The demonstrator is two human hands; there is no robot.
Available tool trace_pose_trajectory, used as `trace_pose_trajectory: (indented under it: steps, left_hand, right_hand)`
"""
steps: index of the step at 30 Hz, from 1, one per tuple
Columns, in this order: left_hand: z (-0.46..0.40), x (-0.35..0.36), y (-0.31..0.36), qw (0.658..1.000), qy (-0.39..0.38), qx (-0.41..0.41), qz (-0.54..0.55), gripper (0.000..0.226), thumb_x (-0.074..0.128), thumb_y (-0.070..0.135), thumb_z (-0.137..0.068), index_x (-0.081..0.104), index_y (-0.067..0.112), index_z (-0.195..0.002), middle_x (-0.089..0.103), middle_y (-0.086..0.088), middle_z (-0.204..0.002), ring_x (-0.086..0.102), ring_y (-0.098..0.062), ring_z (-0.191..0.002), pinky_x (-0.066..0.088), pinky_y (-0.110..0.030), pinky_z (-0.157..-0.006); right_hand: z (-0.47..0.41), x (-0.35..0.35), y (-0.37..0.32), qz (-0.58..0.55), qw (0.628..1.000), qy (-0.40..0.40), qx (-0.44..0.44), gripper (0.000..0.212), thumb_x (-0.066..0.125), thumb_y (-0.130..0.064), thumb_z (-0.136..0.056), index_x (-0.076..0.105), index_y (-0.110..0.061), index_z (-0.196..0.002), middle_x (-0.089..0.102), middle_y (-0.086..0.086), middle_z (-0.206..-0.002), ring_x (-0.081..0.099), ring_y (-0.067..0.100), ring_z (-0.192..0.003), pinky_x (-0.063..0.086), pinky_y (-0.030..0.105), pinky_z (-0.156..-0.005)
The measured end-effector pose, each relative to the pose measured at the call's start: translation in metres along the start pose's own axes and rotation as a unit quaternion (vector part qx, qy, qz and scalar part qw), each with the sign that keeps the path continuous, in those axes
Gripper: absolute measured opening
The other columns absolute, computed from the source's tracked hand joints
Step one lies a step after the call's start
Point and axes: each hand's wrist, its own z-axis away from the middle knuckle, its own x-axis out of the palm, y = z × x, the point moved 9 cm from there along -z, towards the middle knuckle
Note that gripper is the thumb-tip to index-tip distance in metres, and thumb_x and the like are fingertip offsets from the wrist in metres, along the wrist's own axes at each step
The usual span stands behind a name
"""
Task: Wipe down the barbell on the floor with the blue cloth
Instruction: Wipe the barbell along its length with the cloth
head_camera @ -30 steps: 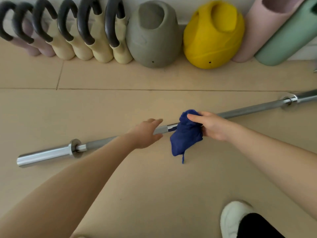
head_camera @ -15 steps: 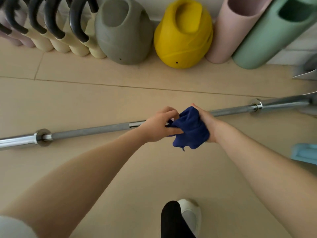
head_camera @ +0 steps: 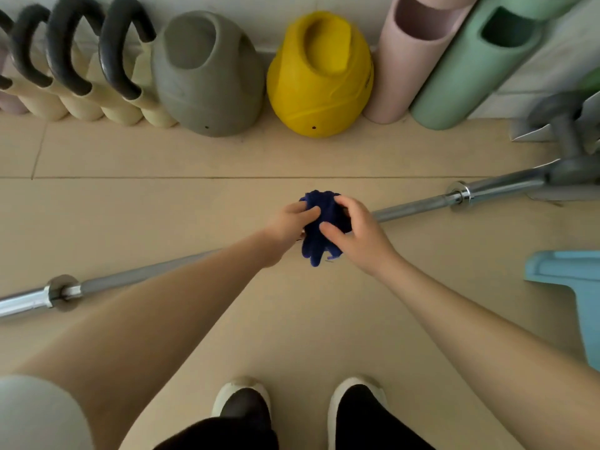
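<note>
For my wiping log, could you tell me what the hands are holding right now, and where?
Both hands grip the bunched blue cloth over the barbell: left hand on its left side, right hand on its right.

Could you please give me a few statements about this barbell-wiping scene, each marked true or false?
1. Both the left hand and the right hand hold the blue cloth. True.
2. The barbell is lifted clear of the floor. False: it lies on the floor.
3. The yellow weight stands between a grey weight and a pink roller. True.
4. The cloth is spread flat on the floor. False: it is bunched between the hands at the bar.
5. A light blue object lies at the right. True.
</note>
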Motion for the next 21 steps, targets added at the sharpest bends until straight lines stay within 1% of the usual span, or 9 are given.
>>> trace_pose_trajectory:
  steps: [2, 4, 8, 11, 13, 15, 17, 19, 21]
  left_hand:
    - [0.0, -0.002, -0.006, 1.0, -0.025, 0.01, 0.013, 0.022, 0.036, 0.015, -0.1, 0.054, 0.007, -0.109, 0.063, -0.007, -0.082, 0.059, -0.02, -0.078, 0.046, -0.028, -0.078]
    - [0.0, 0.0, -0.01, 0.997, -0.069, 0.02, -0.007, 0.026, 0.036, 0.017, -0.098, 0.055, 0.0, -0.104, 0.062, -0.017, -0.073, 0.058, -0.03, -0.068, 0.045, -0.032, -0.077]
    - [-0.006, -0.014, -0.015, 0.999, -0.048, 0.023, 0.008, 0.025, 0.036, 0.013, -0.098, 0.056, 0.0, -0.106, 0.063, -0.01, -0.082, 0.06, -0.028, -0.09, 0.046, -0.033, -0.089]
    - [-0.012, -0.016, -0.009, 1.0, -0.001, 0.03, -0.006, 0.02, 0.041, 0.022, -0.094, 0.057, 0.017, -0.085, 0.061, -0.002, -0.084, 0.058, -0.016, -0.085, 0.043, -0.03, -0.084]
    - [-0.019, -0.015, -0.001, 0.993, 0.046, 0.072, -0.08, 0.03, 0.038, 0.034, -0.087, 0.058, 0.013, -0.084, 0.06, -0.003, -0.083, 0.055, -0.015, -0.08, 0.044, -0.031, -0.08]
    - [-0.022, -0.018, 0.009, 0.966, 0.118, 0.128, -0.189, 0.031, 0.036, 0.032, -0.094, 0.057, 0.009, -0.097, 0.059, 0.0, -0.081, 0.052, -0.009, -0.068, 0.042, -0.016, -0.066]
    - [-0.031, -0.021, 0.003, 0.934, 0.173, 0.143, -0.277, 0.025, 0.036, 0.025, -0.099, 0.052, 0.014, -0.114, 0.061, 0.002, -0.092, 0.055, -0.009, -0.074, 0.039, -0.013, -0.062]
    - [-0.051, -0.018, -0.023, 0.891, 0.153, 0.103, -0.415, 0.032, 0.04, 0.025, -0.098, 0.045, 0.017, -0.129, 0.055, -0.001, -0.124, 0.052, -0.018, -0.108, 0.04, -0.024, -0.085]
    - [-0.07, -0.015, -0.053, 0.828, 0.104, 0.052, -0.549, 0.037, 0.045, 0.028, -0.096, 0.045, 0.02, -0.132, 0.048, -0.002, -0.133, 0.043, -0.023, -0.12, 0.036, -0.034, -0.097]
  right_hand:
    - [0.003, 0.011, -0.012, 0.038, 0.998, 0.001, -0.041, 0.065, 0.064, -0.024, -0.085, 0.031, -0.012, -0.139, 0.037, -0.003, -0.14, 0.038, 0.008, -0.124, 0.035, 0.024, -0.1]
    - [0.0, 0.018, -0.024, 0.058, 0.995, 0.021, -0.081, 0.066, 0.066, -0.022, -0.083, 0.031, -0.008, -0.137, 0.038, 0.001, -0.137, 0.042, 0.014, -0.122, 0.04, 0.028, -0.098]
    - [-0.015, 0.032, -0.024, 0.138, 0.987, -0.078, -0.017, 0.058, 0.054, -0.019, -0.092, 0.023, -0.017, -0.141, 0.032, 0.004, -0.141, 0.054, 0.025, -0.103, 0.049, 0.025, -0.064]
    - [-0.026, 0.023, -0.024, 0.174, 0.983, -0.053, -0.007, 0.052, 0.047, -0.008, -0.093, 0.027, -0.017, -0.14, 0.033, 0.011, -0.14, 0.048, 0.029, -0.117, 0.045, 0.04, -0.096]
    - [-0.036, 0.015, -0.018, 0.214, 0.976, 0.013, -0.026, 0.054, 0.049, -0.004, -0.09, 0.032, -0.017, -0.139, 0.039, 0.013, -0.134, 0.044, 0.029, -0.119, 0.044, 0.041, -0.095]
    - [-0.04, 0.001, -0.012, 0.304, 0.947, 0.091, -0.044, 0.053, 0.051, -0.004, -0.088, 0.035, -0.019, -0.136, 0.045, 0.013, -0.126, 0.045, 0.031, -0.113, 0.046, 0.039, -0.082]
    - [-0.044, -0.02, 0.007, 0.376, 0.913, 0.153, -0.027, 0.052, 0.052, -0.004, -0.086, 0.038, -0.018, -0.135, 0.047, 0.015, -0.122, 0.047, 0.033, -0.108, 0.043, 0.037, -0.073]
    - [-0.049, -0.033, 0.032, 0.41, 0.895, 0.178, -0.008, 0.05, 0.056, -0.007, -0.087, 0.039, -0.017, -0.134, 0.05, 0.016, -0.119, 0.048, 0.033, -0.104, 0.039, 0.035, -0.069]
    - [-0.057, -0.022, 0.054, 0.445, 0.884, 0.144, 0.01, 0.042, 0.054, -0.019, -0.092, 0.041, -0.02, -0.132, 0.051, 0.016, -0.117, 0.047, 0.033, -0.103, 0.038, 0.037, -0.075]
